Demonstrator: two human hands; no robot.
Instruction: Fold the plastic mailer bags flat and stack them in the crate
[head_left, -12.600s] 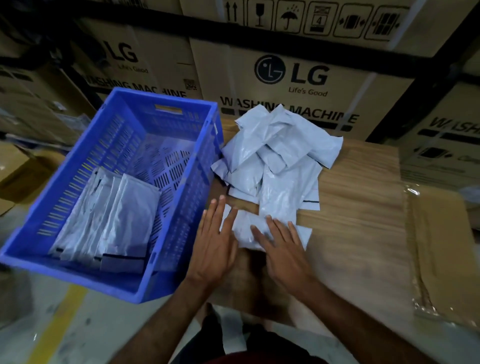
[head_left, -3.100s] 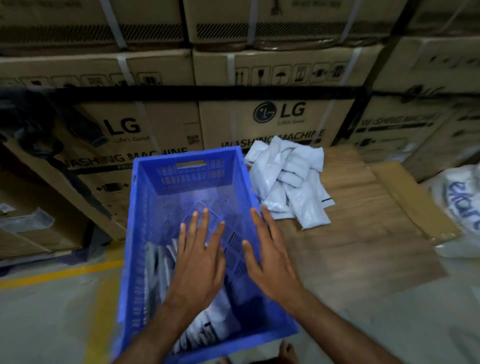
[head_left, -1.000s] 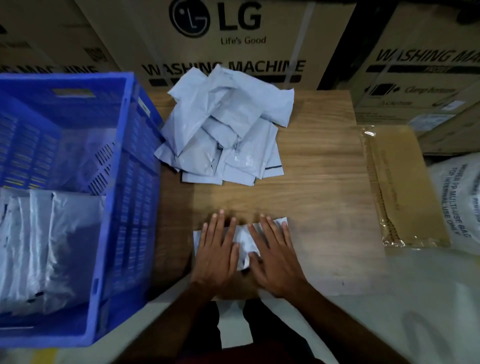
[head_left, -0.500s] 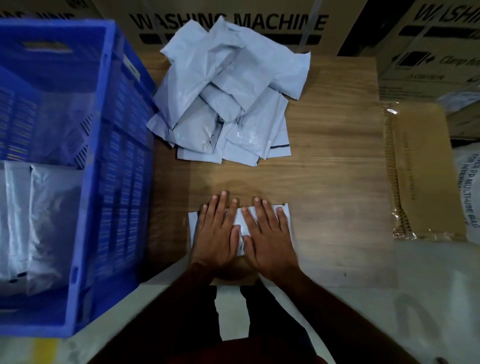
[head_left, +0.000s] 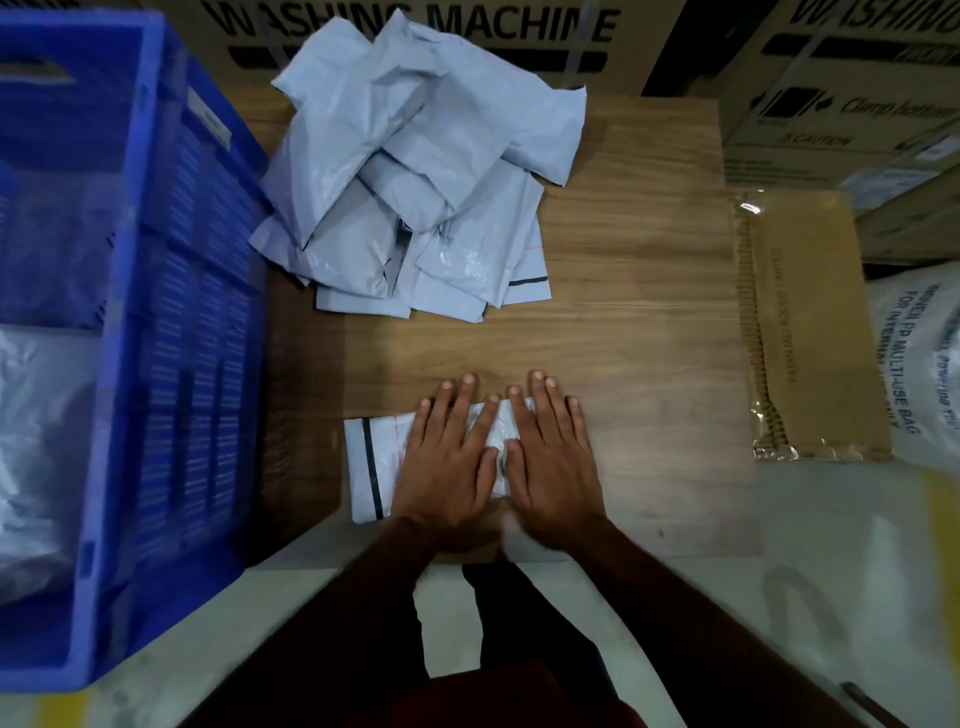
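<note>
On wooden board (head_left: 623, 322), near its front edge: grey mailer bag (head_left: 371, 467) lies flat, black strip at its left end. Left hand (head_left: 449, 462) and right hand (head_left: 550, 462) press on it side by side, palms down, fingers straight, slightly spread. Behind: loose pile of mailers (head_left: 415, 171). Left of board: blue crate (head_left: 171, 291), touching pile, flattened bags (head_left: 36, 441) inside.

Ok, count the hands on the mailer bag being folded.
2: left hand and right hand press side by side, fingers straight, on the mailer bag at the board's near edge.
</note>
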